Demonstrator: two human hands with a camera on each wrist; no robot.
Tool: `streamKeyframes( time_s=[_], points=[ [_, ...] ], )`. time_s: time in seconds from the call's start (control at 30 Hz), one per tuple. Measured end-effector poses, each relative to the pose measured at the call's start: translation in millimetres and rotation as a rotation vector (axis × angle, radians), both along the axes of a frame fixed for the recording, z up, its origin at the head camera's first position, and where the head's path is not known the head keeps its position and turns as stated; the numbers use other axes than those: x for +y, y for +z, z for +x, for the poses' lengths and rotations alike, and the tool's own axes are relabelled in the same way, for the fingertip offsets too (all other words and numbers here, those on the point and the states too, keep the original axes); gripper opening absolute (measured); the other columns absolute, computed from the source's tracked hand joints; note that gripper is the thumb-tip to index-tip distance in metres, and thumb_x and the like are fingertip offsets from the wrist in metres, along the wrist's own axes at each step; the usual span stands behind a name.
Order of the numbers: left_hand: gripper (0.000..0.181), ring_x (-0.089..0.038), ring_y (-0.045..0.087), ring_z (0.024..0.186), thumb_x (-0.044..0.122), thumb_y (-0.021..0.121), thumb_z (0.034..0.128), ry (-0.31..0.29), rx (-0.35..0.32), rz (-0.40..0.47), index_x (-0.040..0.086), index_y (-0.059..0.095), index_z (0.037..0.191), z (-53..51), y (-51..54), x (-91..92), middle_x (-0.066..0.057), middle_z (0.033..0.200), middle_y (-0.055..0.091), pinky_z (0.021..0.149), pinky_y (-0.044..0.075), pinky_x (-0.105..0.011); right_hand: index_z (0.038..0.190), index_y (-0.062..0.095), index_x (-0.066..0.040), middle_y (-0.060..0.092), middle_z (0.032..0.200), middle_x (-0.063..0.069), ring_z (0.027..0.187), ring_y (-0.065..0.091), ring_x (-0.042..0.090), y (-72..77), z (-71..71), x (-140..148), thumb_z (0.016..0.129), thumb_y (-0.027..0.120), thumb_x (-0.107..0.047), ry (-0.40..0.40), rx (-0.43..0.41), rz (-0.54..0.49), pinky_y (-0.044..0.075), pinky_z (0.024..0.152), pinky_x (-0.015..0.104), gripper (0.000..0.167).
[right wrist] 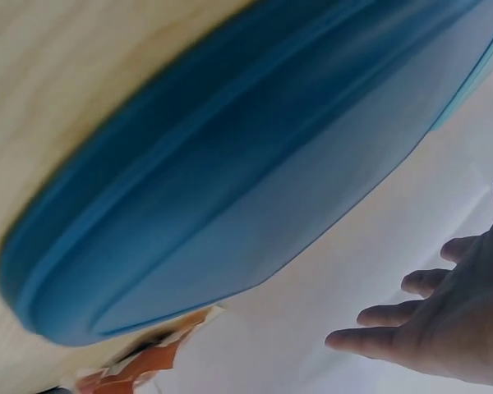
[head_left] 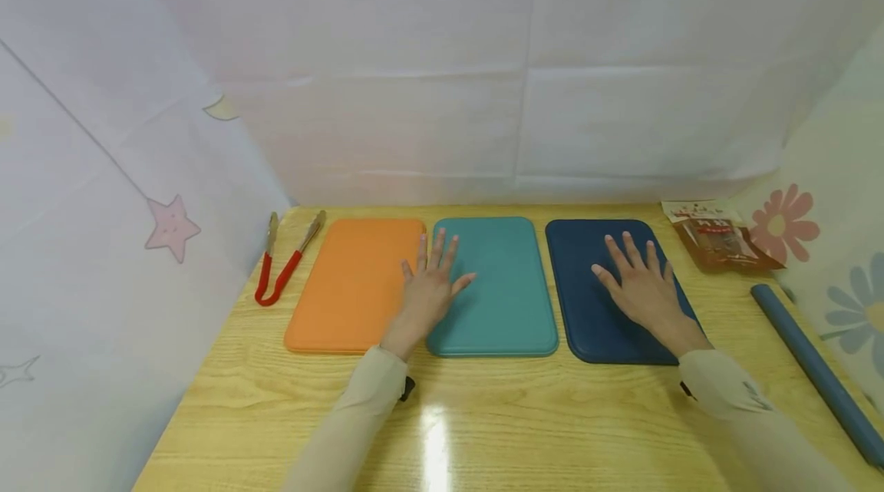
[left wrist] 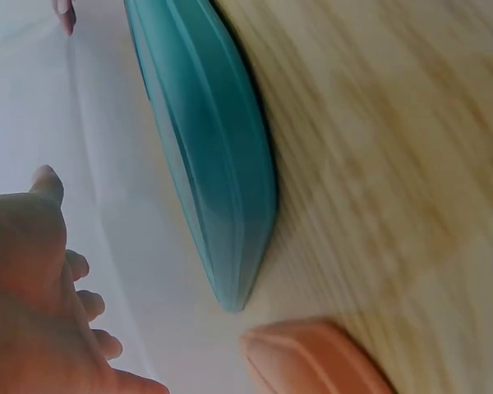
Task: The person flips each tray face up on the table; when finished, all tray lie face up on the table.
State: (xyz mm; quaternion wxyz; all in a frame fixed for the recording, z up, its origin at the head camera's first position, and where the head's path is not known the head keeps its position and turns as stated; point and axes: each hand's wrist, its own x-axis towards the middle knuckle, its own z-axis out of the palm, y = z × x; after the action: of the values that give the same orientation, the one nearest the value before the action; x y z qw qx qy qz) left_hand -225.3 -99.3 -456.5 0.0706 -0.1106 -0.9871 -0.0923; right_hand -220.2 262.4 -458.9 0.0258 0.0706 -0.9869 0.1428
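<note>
Tongs (head_left: pixel 286 269) far left on desk (head_left: pixel 525 415). Orange case (head_left: pixel 345 285) next, then left hand (head_left: pixel 428 288), fingers spread, over the orange-teal gap; teal case (head_left: pixel 507 288) under its thumb. Right hand (head_left: pixel 644 288), fingers spread, nearest navy case (head_left: pixel 588 319) just beneath, long axis fore-aft. Cases probably lidded, contents hidden. Far right: brown packet (head_left: pixel 718 241), blue-grey roll (head_left: pixel 815 369).

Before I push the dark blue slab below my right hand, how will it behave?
The dark blue slab probably won't tip: it lies low and broad. Its smooth surface may feel slippery; its even, unsagging edges suggest stiffness.
</note>
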Motion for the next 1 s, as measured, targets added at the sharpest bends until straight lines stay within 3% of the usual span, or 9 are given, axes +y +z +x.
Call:
streamKeyframes(
  time_s=[0.2, 0.47, 0.77, 0.9, 1.0],
  points=[
    [0.083, -0.031, 0.002, 0.147, 0.061, 0.042, 0.0941, -0.039, 0.032, 0.067, 0.015, 0.011, 0.156, -2.3, -0.2, 28.7, -0.005, 0.162, 0.007, 0.108, 0.023, -0.064, 0.157, 0.004, -0.02, -0.002, 0.16, 0.017, 0.139, -0.003, 0.055, -5.6, 2.1, 13.6, 0.101, 0.028, -0.058, -0.002, 0.015, -0.007, 0.005, 0.1, 0.077, 0.072],
    [0.081, -0.028, -0.002, 0.147, 0.063, 0.033, 0.0949, -0.092, -0.03, 0.0, 0.019, 0.006, 0.156, -2.5, 1.3, 71.1, -0.004, 0.161, -0.002, 0.11, 0.025, -0.059, 0.157, 0.002, -0.02, -0.004, 0.16, 0.018, 0.135, 0.001, 0.061, -11.8, 4.2, 34.1, 0.102, 0.03, -0.054, 0.009, -0.005, -0.032, 0.006, 0.097, 0.08, 0.07],
    [0.08, -0.031, 0.009, 0.146, 0.058, 0.04, 0.0965, -0.174, -0.038, 0.043, 0.01, 0.014, 0.155, -1.2, -4.1, 115.0, -0.014, 0.16, 0.007, 0.111, 0.03, -0.045, 0.157, 0.002, -0.021, 0.005, 0.158, 0.024, 0.132, 0.008, 0.064, -20.2, 5.9, 50.2, 0.103, 0.026, -0.053, 0.008, -0.028, -0.054, 0.01, 0.095, 0.08, 0.067],
    [0.082, -0.033, 0.015, 0.145, 0.058, 0.039, 0.0963, -0.19, -0.05, 0.081, 0.003, 0.018, 0.153, -0.2, -5.2, 134.8, -0.02, 0.158, 0.013, 0.102, 0.043, -0.036, 0.157, 0.001, -0.019, 0.006, 0.157, 0.027, 0.13, 0.011, 0.066, -18.5, 4.8, 54.5, 0.103, 0.025, -0.053, 0.004, -0.06, -0.082, 0.012, 0.094, 0.08, 0.068],
    [0.083, -0.032, 0.015, 0.145, 0.059, 0.035, 0.096, -0.183, -0.101, 0.095, 0.003, 0.016, 0.154, 0.5, -11.5, 151.2, -0.02, 0.158, 0.013, 0.093, 0.049, -0.028, 0.157, 0.001, -0.017, 0.007, 0.155, 0.031, 0.128, 0.013, 0.068, -20.3, 4.6, 58.7, 0.104, 0.023, -0.052, -0.001, -0.081, -0.092, 0.014, 0.093, 0.08, 0.067]
  ],
)
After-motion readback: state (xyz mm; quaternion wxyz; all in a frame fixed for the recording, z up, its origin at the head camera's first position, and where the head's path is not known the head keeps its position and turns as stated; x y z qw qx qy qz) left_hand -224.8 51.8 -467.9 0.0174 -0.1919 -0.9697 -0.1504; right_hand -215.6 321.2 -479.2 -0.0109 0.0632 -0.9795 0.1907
